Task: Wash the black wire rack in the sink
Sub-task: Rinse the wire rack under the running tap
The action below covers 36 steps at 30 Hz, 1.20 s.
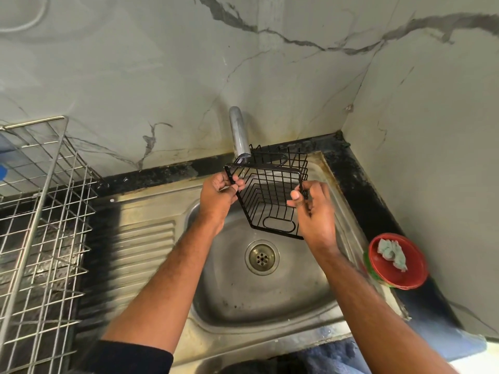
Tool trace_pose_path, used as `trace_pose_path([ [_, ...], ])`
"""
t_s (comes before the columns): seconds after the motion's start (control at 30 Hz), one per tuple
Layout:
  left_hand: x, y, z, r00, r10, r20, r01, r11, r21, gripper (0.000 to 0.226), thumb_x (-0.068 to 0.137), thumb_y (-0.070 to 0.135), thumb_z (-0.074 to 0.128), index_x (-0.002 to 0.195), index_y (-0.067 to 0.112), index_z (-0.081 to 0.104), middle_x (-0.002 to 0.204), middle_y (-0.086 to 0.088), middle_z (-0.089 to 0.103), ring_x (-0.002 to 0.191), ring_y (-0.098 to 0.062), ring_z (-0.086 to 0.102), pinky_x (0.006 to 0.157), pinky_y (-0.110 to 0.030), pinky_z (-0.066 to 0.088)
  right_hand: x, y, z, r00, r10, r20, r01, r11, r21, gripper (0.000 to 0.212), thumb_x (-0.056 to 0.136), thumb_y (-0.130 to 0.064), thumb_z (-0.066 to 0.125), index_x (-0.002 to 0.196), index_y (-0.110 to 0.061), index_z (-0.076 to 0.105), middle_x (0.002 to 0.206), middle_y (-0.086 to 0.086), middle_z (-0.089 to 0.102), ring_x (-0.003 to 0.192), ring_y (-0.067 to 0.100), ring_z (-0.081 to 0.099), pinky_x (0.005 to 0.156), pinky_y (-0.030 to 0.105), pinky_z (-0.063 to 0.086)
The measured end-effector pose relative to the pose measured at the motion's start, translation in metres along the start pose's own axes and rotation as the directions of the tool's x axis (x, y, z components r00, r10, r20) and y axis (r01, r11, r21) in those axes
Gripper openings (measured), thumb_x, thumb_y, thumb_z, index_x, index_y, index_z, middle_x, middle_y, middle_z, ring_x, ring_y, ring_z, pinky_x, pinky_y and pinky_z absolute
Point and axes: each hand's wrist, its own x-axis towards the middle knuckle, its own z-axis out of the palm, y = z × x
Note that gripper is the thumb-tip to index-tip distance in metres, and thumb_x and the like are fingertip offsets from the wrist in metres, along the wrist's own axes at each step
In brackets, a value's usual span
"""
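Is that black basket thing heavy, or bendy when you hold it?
Probably light: the black wire rack is mostly gaps between thin wires, and the left hand and right hand hold it up by fingertips. It likely stays stiff, since it keeps its boxy shape. Under the tap it may get slippery.

Grey-veined marble walls (162, 76), black counter (359, 190), silver wire basket (40, 211)

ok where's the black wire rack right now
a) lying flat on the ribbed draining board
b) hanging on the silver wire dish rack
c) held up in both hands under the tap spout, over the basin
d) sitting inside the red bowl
c: the black wire rack is held by the left hand and right hand under the chrome tap spout, above the steel sink basin.
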Motion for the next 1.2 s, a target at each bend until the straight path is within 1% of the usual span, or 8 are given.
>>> trace_pose_path([
  [0.17,-0.012,0.001,-0.009,0.999,-0.012,-0.034,0.010,0.999,-0.043,0.021,0.093,-0.003,0.062,0.102,0.015,0.067,0.109,-0.010,0.076,0.104,-0.020,0.073,0.097,-0.045,0.055,0.005,-0.003,0.008,0.999,0.033,0.028,-0.035,0.998,0.058,0.033,0.097,-0.053,0.052,0.115,-0.025,0.054,0.120,0.000,0.053,0.098,0.013,0.071,0.085,0.038,0.062],
  [0.33,-0.023,0.004,-0.020,0.999,-0.012,-0.048,0.008,0.997,-0.072,0.020,0.093,-0.003,0.063,0.102,0.014,0.067,0.108,-0.009,0.075,0.106,-0.020,0.072,0.094,-0.039,0.055,0.011,-0.006,0.018,0.998,0.030,0.048,-0.034,0.996,0.078,0.015,0.105,-0.028,0.052,0.114,-0.016,0.055,0.119,0.006,0.057,0.097,0.012,0.071,0.087,0.036,0.062],
  [0.5,-0.034,0.002,-0.032,0.997,0.002,-0.077,-0.006,0.998,-0.057,0.023,0.093,-0.005,0.062,0.095,0.018,0.067,0.098,0.000,0.076,0.105,-0.018,0.073,0.091,-0.037,0.055,0.014,-0.008,0.026,0.997,0.033,0.067,-0.040,0.994,0.102,0.008,0.107,-0.025,0.048,0.110,-0.022,0.054,0.116,0.004,0.061,0.105,0.015,0.067,0.091,0.044,0.060],
  [0.6,-0.044,0.001,-0.038,0.997,0.028,-0.070,-0.030,0.999,-0.032,0.028,0.093,-0.008,0.060,0.090,0.019,0.066,0.093,0.000,0.075,0.104,-0.017,0.072,0.087,-0.031,0.055,0.014,-0.011,0.032,0.995,0.047,0.091,-0.058,0.990,0.127,0.016,0.106,-0.014,0.047,0.105,-0.026,0.057,0.112,0.006,0.063,0.110,0.021,0.063,0.098,0.045,0.056],
  [0.73,-0.054,0.000,-0.041,0.994,0.084,-0.076,-0.084,0.996,0.002,0.030,0.092,-0.014,0.058,0.085,0.016,0.061,0.087,-0.003,0.071,0.096,-0.015,0.073,0.072,-0.015,0.052,0.028,-0.021,0.036,0.986,0.117,0.121,-0.128,0.987,0.096,0.007,0.106,-0.025,0.051,0.110,-0.025,0.057,0.108,-0.011,0.067,0.107,-0.001,0.062,0.100,0.031,0.053],
  [0.87,-0.071,-0.017,-0.062,0.991,0.033,-0.130,-0.033,0.999,0.007,0.026,0.088,-0.013,0.065,0.088,0.013,0.062,0.090,-0.006,0.073,0.094,-0.011,0.075,0.078,-0.019,0.055,0.029,-0.023,0.068,0.967,0.135,0.218,-0.154,0.985,0.074,0.015,0.106,-0.033,0.051,0.113,-0.021,0.059,0.105,-0.011,0.069,0.107,0.008,0.065,0.095,0.036,0.057],
  [1.0,-0.085,-0.017,-0.064,0.998,0.023,-0.063,-0.024,1.000,-0.014,0.026,0.084,-0.013,0.070,0.084,0.012,0.062,0.086,-0.005,0.072,0.095,-0.015,0.074,0.080,-0.021,0.056,0.036,-0.025,0.068,0.972,0.102,0.211,-0.132,0.982,0.134,0.019,0.105,-0.033,0.053,0.117,-0.026,0.067,0.114,-0.013,0.074,0.116,0.008,0.067,0.097,0.047,0.057],
  [1.2,-0.089,-0.014,-0.069,0.997,0.016,-0.077,-0.018,1.000,-0.021,0.022,0.082,-0.014,0.071,0.101,-0.013,0.059,0.103,-0.027,0.072,0.092,-0.015,0.074,0.077,-0.021,0.055,0.048,-0.036,0.077,0.962,0.030,0.270,-0.089,0.973,0.211,0.021,0.104,-0.021,0.054,0.111,-0.035,0.068,0.116,-0.012,0.074,0.121,0.005,0.063,0.109,0.044,0.049],
])
